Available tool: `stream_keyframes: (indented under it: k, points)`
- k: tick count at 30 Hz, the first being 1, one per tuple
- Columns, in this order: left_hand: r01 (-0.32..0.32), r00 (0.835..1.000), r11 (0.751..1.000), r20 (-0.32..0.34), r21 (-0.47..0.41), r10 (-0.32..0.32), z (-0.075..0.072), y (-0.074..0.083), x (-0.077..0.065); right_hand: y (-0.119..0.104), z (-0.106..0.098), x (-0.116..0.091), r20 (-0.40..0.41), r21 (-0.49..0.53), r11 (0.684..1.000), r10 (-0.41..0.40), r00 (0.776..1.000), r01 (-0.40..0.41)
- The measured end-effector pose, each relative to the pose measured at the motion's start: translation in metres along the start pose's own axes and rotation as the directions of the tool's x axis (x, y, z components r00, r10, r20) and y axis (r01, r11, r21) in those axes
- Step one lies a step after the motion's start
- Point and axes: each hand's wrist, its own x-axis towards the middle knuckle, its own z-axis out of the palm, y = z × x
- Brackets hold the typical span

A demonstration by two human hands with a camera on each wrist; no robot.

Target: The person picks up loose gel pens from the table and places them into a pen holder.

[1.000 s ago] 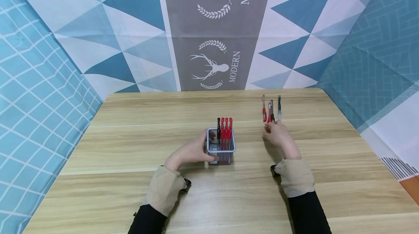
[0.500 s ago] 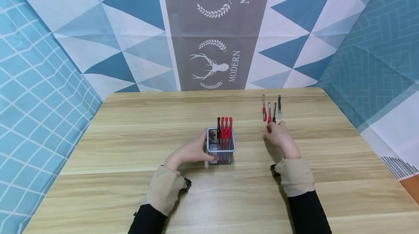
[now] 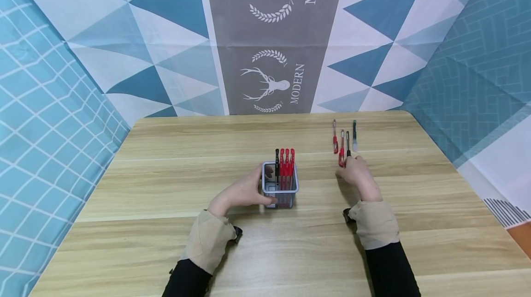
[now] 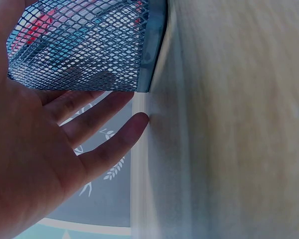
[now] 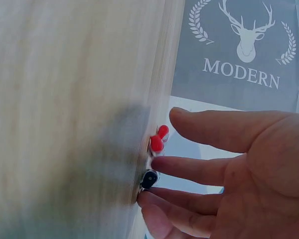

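My left hand [image 3: 244, 191] grips a grey metal mesh pen holder [image 3: 285, 200], thumb in front and fingers behind. In the left wrist view its fingers extend along the mesh wall [image 4: 104, 64]. One black pen [image 3: 277, 163] and several red pens [image 3: 287, 164] stand upright in the holder. My right hand [image 3: 356, 173] reaches over the near ends of pens lying at the back right. In the right wrist view its fingers are spread, with the index and middle fingers about a black pen's end [image 5: 149, 178]. The thumb stays apart, above a red pen [image 5: 157, 144].
Also lying there are another red pen [image 3: 335, 138] and a dark pen with a green end [image 3: 354, 135]. The light wooden table [image 3: 166, 186] ends at a patterned cloth backdrop [image 3: 269, 48]. Blue cloth walls [image 3: 50, 117] flank both sides.
Under the right hand, the black pen has come away from the red pen beside it and shifted right. The right hand has shifted slightly right. The left hand and holder have stayed still.
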Motion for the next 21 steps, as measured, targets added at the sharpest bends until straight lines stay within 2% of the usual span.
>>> stream_keyframes:
  k: [8, 14, 21]
  points:
    - [0.004, 1.0, 1.0, 0.003, -0.011, -0.004, -0.0008, 0.0008, -0.0002, -0.0003, -0.0007, -0.0024, -0.021, -0.038, 0.999, -0.013, 1.0, 0.012]
    - [0.003, 1.0, 1.0, 0.0, -0.005, -0.003, -0.0006, 0.0009, -0.0001, 0.001, 0.0001, -0.0017, -0.065, -0.056, 0.998, -0.043, 0.997, 0.039]
    - [0.007, 1.0, 1.0, 0.005, -0.012, -0.007, -0.0007, 0.0011, 0.0, 0.0012, -0.0008, -0.0022, -0.034, -0.042, 0.999, -0.011, 0.999, 0.01]
